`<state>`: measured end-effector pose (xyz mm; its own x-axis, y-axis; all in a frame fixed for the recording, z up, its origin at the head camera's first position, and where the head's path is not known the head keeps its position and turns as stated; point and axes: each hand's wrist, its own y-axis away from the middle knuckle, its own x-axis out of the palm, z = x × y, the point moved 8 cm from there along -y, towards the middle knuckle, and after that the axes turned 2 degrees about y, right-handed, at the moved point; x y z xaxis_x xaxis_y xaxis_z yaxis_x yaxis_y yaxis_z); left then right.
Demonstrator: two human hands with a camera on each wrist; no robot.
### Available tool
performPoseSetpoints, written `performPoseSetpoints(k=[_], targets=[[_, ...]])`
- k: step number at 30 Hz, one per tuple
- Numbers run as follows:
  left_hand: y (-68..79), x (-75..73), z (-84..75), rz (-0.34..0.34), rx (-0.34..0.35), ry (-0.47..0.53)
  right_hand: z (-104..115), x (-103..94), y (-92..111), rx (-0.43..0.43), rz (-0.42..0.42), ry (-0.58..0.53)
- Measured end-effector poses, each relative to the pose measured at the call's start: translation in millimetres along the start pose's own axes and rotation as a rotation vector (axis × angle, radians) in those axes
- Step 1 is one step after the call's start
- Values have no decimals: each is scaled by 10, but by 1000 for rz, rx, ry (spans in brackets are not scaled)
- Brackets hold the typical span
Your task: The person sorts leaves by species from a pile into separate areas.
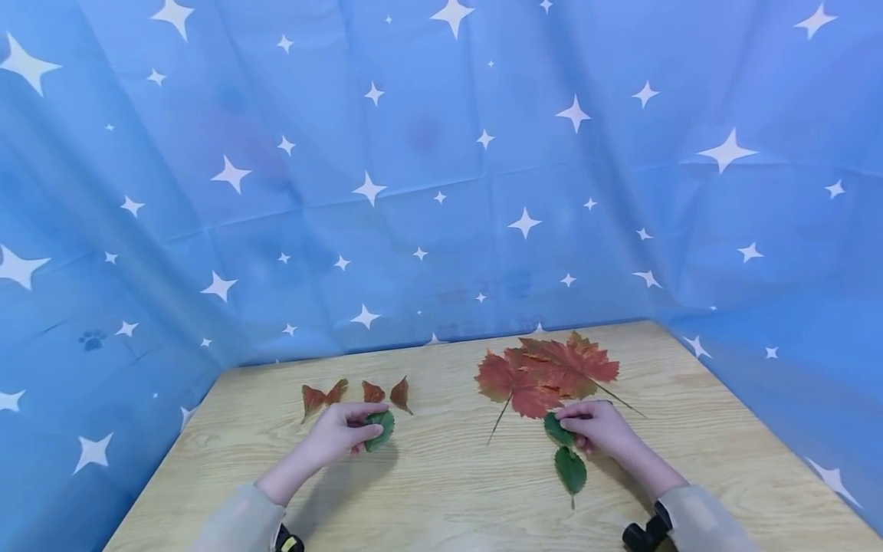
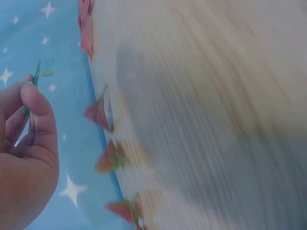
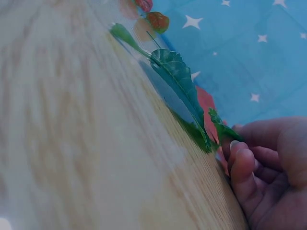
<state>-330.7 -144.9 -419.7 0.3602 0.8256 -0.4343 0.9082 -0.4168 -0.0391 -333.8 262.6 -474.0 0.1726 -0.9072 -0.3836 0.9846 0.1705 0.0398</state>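
My left hand pinches a rounded green leaf between thumb and fingers above the table. In the left wrist view that leaf shows nearly edge-on past the thumb. On the other side my right hand pinches a second green leaf at its edge, low over the tabletop. A third green leaf, its stem pointing toward me, lies just below that one. In the right wrist view the pinched leaf partly hides behind the fingertips.
Large red lobed leaves with long stems overlap at the back right of the wooden table. Several small reddish-brown leaves form a row beyond the left hand. A blue star-patterned cloth hangs behind and at the sides.
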Motion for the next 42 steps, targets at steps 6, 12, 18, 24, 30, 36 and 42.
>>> performPoseSetpoints(k=[6, 12, 18, 24, 30, 36, 42], targets=[[151, -301, 134, -72, -45, -24, -20, -29, -9, 13, 4, 12], [372, -588, 352, -143, -127, -26, 12, -3, -17, 10, 12, 23], [578, -819, 555, -165, -183, -43, 19, 0, -7, 14, 1, 27], [764, -990, 720, -126, -198, -97, -1, 7, -23, 18, 14, 11], [820, -1063, 827, -145, -228, -154, 2, -20, -8, 14, 3, 30], [799, -1083, 909, -180, -284, -188, 3, -11, -8, 6, 19, 17], [787, -1086, 942, -160, -283, -181, 9, -13, -23, 4, 23, 9]])
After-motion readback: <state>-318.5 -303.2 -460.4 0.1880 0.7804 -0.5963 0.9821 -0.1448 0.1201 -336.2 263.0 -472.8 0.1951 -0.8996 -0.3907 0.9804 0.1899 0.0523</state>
